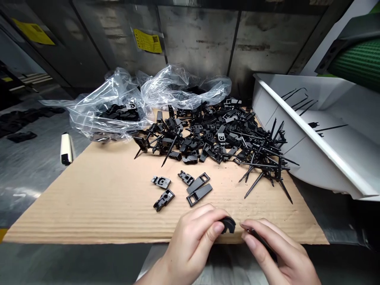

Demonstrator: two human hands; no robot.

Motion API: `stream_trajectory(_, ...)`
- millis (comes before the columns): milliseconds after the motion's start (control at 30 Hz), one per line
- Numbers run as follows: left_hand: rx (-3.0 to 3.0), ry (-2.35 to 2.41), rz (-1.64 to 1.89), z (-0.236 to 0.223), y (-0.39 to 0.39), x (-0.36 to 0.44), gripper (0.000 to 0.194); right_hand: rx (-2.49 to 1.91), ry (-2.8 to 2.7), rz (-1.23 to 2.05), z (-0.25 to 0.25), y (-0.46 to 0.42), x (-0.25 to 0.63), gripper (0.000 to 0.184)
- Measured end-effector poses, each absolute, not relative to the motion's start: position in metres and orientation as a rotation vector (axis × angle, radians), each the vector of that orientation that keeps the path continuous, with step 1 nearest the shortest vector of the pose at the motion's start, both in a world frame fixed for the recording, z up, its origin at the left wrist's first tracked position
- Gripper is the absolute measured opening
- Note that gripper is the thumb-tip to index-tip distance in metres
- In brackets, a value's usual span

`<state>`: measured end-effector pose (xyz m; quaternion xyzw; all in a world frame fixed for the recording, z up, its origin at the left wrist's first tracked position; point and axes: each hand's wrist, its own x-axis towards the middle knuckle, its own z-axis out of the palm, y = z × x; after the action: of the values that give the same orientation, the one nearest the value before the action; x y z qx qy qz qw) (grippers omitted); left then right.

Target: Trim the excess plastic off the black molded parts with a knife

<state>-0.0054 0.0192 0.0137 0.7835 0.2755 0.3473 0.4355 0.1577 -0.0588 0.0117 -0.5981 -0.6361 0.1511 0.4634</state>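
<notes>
Near the front edge of the cardboard, my left hand (pixel 197 239) pinches a curved black plastic part (pixel 228 225) between thumb and fingers. Just to its right, my right hand (pixel 279 251) is closed on a slim, long black part (pixel 263 242), mostly covered by the fingers. A small gap separates the two held parts. Beyond my left hand lie two flat black clips with square windows (pixel 200 193), side by side. Several small black blocks with round holes (pixel 162 182) rest left of these clips.
A heap of black plastic parts and thin rods (pixel 213 134) covers the back of the cardboard sheet (pixel 97 198). Clear plastic bags (pixel 118 99) lie behind it. A grey bin (pixel 311 130) holding a few rods stands at right. A cream-coloured object (pixel 65 148) lies at left.
</notes>
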Motion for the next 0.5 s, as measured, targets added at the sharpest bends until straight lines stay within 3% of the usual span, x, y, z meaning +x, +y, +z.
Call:
stream_trajectory(167,1.941,0.600,0.886,0.012,0.020,-0.008,0.017,-1.488,-1.357,0.404,0.006,-0.055,0.150,0.018)
stream_trajectory(400,1.944,0.640,0.905,0.012,0.019,-0.008,0.018,-1.381,-1.706,0.212,0.001,-0.061,0.161,0.040)
stream_trajectory(500,1.983,0.667,0.920,0.012,0.019,-0.009,0.018,-1.392,-1.784,0.226,-0.004,-0.064,0.165,0.042)
